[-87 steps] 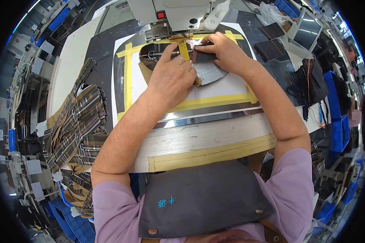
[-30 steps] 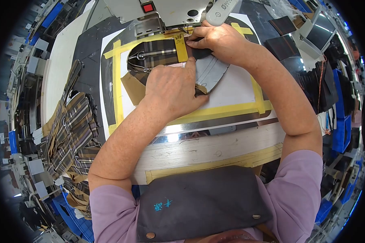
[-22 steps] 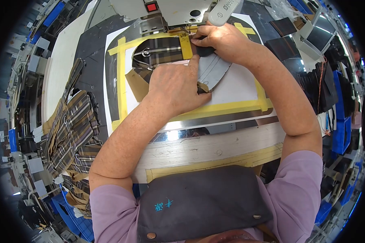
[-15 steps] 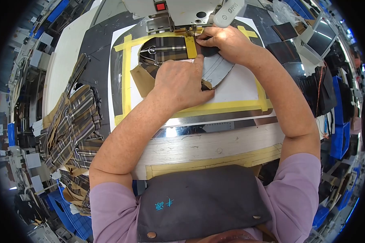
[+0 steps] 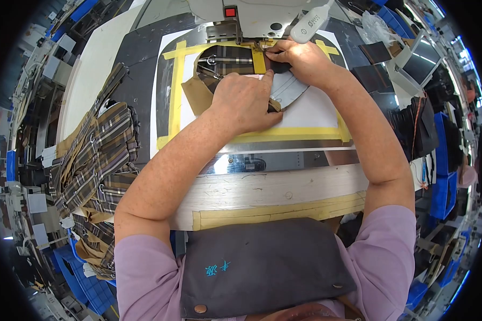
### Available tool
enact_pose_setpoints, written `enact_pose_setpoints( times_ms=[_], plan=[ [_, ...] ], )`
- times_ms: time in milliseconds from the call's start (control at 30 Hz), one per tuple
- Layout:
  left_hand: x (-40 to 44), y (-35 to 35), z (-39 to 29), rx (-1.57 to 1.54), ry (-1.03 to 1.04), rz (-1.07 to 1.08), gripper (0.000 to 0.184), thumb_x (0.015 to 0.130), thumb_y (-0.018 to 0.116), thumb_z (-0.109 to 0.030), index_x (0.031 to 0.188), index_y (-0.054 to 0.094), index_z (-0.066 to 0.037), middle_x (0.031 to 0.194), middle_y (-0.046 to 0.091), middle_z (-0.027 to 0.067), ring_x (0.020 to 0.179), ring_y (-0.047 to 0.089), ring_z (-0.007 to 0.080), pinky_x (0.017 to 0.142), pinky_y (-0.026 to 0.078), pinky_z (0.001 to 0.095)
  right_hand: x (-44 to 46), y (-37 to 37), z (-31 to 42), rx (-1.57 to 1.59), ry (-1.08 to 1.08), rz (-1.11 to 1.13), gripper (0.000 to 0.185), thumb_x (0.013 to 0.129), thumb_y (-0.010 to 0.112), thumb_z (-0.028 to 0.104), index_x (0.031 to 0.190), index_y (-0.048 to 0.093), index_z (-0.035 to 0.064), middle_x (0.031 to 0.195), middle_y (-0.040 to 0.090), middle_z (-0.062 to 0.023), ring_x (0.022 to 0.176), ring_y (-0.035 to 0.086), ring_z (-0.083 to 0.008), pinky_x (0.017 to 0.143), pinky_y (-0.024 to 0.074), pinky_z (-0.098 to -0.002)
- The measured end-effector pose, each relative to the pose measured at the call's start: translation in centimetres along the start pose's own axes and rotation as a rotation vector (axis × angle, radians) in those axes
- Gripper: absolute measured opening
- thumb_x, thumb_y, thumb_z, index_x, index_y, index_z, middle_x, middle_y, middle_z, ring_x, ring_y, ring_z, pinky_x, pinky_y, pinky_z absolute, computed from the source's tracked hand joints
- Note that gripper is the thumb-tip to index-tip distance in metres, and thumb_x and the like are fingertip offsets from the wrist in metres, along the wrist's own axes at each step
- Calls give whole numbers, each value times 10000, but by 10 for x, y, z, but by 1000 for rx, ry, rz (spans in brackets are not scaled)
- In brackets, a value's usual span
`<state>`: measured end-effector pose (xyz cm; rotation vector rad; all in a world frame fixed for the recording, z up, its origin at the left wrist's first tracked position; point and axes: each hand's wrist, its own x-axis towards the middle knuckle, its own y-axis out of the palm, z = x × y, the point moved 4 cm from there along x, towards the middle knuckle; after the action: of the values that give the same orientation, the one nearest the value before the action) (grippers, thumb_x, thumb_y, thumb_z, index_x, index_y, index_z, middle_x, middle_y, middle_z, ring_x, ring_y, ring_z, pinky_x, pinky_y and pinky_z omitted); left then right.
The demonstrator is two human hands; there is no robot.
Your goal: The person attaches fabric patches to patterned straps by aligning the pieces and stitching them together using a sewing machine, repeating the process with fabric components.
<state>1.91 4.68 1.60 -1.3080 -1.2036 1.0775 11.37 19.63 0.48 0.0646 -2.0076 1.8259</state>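
A plaid fabric piece (image 5: 227,60) with a zipper lies under the sewing machine head (image 5: 262,18). Across its right end sits a yellow strip (image 5: 258,61). My left hand (image 5: 243,101) rests on the work with its index finger stretched toward a dark piece and its thumb apart, over a grey panel (image 5: 290,90). With thumb and fingertips together, my right hand (image 5: 300,58) presses the dark piece (image 5: 278,65) close to the needle area. A tan flap (image 5: 197,96) sticks out at the lower left of the plaid piece.
Yellow tape (image 5: 174,101) frames a white sheet on the table. Plaid pieces (image 5: 104,144) are heaped at the left. Dark pieces (image 5: 372,78) and a small screen (image 5: 419,53) are at the right, near blue bins (image 5: 442,195). A white handheld device (image 5: 311,24) hangs beside the machine.
My left hand has moved from the yellow strip to the dark piece's lower edge, index finger still extended. My right hand stays near the needle. The camera view has shifted.
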Motion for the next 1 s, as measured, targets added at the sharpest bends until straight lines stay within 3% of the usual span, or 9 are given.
enact_pose_setpoints(
  times_ms=[100,133,333,500,567,633,733,867,1000],
  plan=[
    [1,7,8,-3,115,-180,632,781,724,-430,1237,617,-5,856,731,119,766,710,271,771,514,402,-1,7,-10,43,31,-6,334,886,624,78,1190,742,152,1191,709,-36,1082,676,-290,934,544,-385],
    [-1,0,6,27,124,-94,475,783,741,-355,1138,650,-53,888,719,95,833,702,250,824,475,386,2,8,-13,76,34,-8,340,887,622,76,1197,738,153,1193,709,-35,1077,680,-295,931,545,-389],
    [-31,-14,23,102,477,-590,316,819,727,-203,1110,679,-90,1180,655,50,1105,637,190,1000,460,380,14,26,-43,305,15,-127,205,962,616,178,1075,702,30,1044,734,-133,982,689,-264,892,513,-377],
    [-88,-48,107,214,116,-620,322,818,764,-253,1105,705,-121,1119,687,47,1051,658,229,958,487,384,27,30,-50,404,155,32,313,890,567,2,1171,704,8,1126,721,-201,1011,706,-301,927,547,-359],
    [-113,-56,166,244,-154,-623,263,862,718,-293,1047,720,-106,1092,699,78,991,676,288,873,517,421,30,16,-40,100,66,13,378,834,574,-72,1176,711,16,1139,713,-221,1015,711,-328,935,558,-354],
    [-142,-58,239,5,-593,-448,348,940,640,-396,1074,729,-87,1136,698,102,1049,665,328,937,509,415,33,16,-41,162,215,107,475,736,586,-138,1148,743,38,1186,673,-252,1163,624,-417,1028,476,-435],
    [-177,-24,360,-50,-787,-338,602,947,635,-522,1258,657,-7,1252,670,211,1156,645,345,990,496,409,27,29,-56,48,173,93,473,744,589,-127,1154,742,53,1209,659,-257,1193,605,-423,1042,464,-441],
    [-171,3,396,-223,-754,-260,893,835,751,-607,1356,548,89,1234,661,283,1161,652,353,982,507,389,27,37,-61,42,200,79,468,755,600,-106,1168,736,67,1241,642,-263,1217,588,-428,1055,453,-444],
    [-155,-12,388,-245,-795,-183,785,786,792,-586,1292,635,-7,1230,683,221,1137,661,337,974,508,408,17,50,-74,30,76,-58,449,776,611,-64,1209,616,53,1183,662,-268,1172,607,-458,1010,485,-483]
  ],
)
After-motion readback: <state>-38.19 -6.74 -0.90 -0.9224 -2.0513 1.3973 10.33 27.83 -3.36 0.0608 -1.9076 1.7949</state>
